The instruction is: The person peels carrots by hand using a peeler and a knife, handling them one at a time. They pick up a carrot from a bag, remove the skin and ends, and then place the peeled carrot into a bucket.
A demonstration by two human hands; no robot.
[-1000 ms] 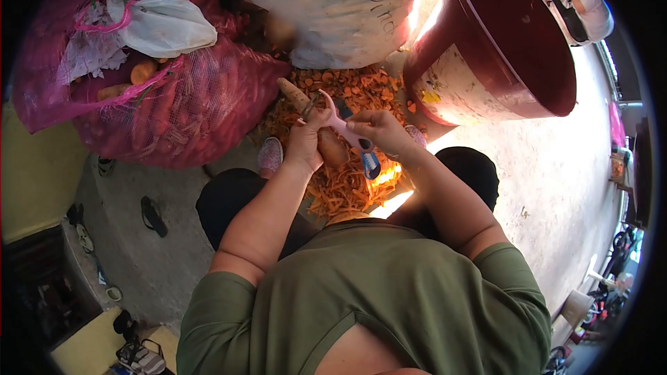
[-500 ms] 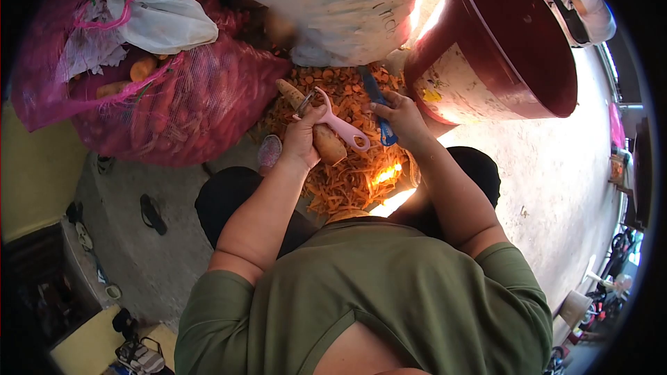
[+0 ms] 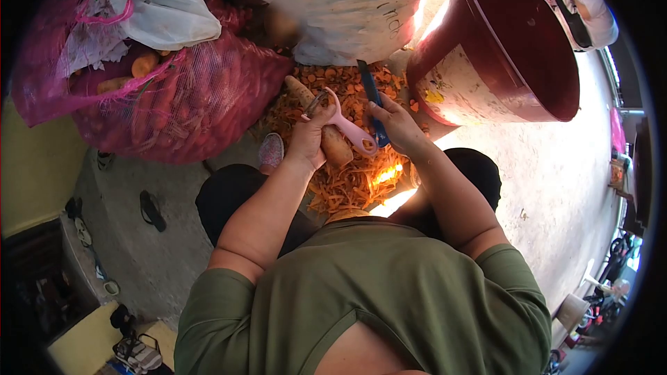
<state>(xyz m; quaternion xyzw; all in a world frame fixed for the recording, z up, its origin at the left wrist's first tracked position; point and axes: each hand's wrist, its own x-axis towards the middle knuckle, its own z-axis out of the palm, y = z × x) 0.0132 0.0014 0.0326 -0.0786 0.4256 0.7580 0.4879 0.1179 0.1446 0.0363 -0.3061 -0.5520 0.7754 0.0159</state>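
My left hand [image 3: 308, 140] is closed around a large unpeeled carrot [image 3: 337, 147] and also holds a pink peeler [image 3: 349, 130]. The carrot points up and away, its narrow end beyond my fingers, and the peeler lies across it with its handle toward the right. In my right hand [image 3: 401, 125] is a blue knife [image 3: 369, 85], its long blade pointing up and away from me. The knife's lower end is close beside the peeler's handle. Under both hands spreads a pile of orange carrot peelings and pieces [image 3: 340, 191].
A pink mesh sack [image 3: 174, 111] full of carrots bulges at the left. Beyond the pile stands a white plastic sack [image 3: 333, 7] with black writing. A dark red bucket [image 3: 445, 83] tilts at the right. A flip-flop [image 3: 151, 210] lies on the concrete floor.
The knife has turned more upright and moved slightly left, toward the peeler. My left hand has shifted a little right and down with the carrot and peeler.
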